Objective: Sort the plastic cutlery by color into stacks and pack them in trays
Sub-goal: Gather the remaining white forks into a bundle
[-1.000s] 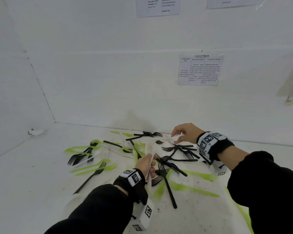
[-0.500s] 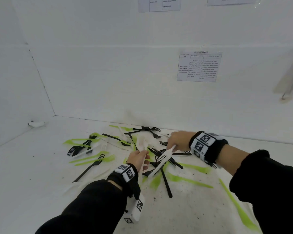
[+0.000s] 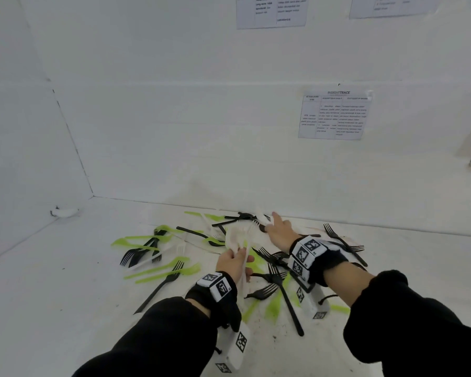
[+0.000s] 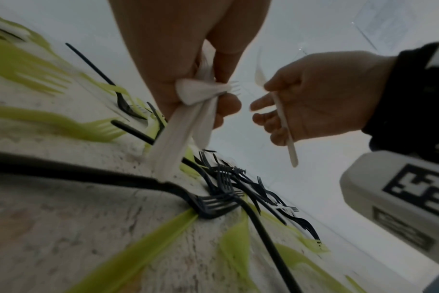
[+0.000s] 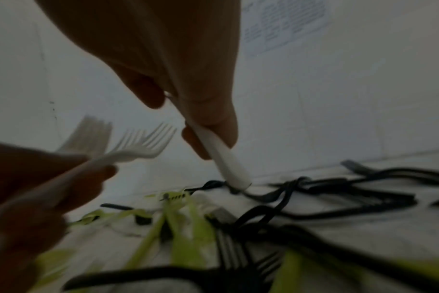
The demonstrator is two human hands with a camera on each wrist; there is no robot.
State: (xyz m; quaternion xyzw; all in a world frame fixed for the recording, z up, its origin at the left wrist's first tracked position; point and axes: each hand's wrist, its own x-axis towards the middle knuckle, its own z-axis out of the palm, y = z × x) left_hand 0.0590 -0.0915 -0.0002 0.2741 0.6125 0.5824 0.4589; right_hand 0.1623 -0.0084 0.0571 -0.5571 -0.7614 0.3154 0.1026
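Note:
My left hand grips a bunch of white forks, tines up and away from me; the left wrist view shows the fingers curled round the handles. My right hand is beyond it, near the back wall, and pinches a single white utensil between thumb and fingers. In the right wrist view that white piece points down at the pile. Black forks and green forks lie scattered and crossed on the white table around both hands.
White walls close the table at the back and left, meeting in a corner. Printed sheets hang on the back wall. A small white object lies by the left wall. More black forks lie right of my right wrist.
Half a second ago my right hand was at my left hand with a white fork. It has since moved away toward the back wall and holds a white piece.

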